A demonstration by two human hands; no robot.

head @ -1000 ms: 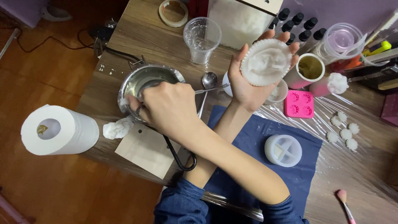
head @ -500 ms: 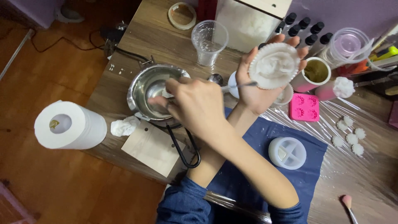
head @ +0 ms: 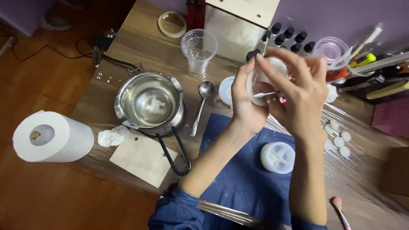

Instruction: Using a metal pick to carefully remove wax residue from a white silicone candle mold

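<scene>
Wooden bench (head: 140, 42) is crowded; left hand (head: 243, 106) is cupping a white fluted mould (head: 266, 70) while right hand (head: 298, 96) is pinching a thin metal tool (head: 263, 94), so prying could be scattering wax crumbs.

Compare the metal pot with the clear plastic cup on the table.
The metal pot is wide, shallow and shiny steel with a black loop handle; the clear plastic cup is narrower, see-through and has no handle. The pot holds white bits at its bottom; the cup looks empty. Both stand upright with open mouths on the wooden table.

L hand (head: 243, 100) cupped, R hand (head: 298, 96) pinching, forearms raised
</scene>
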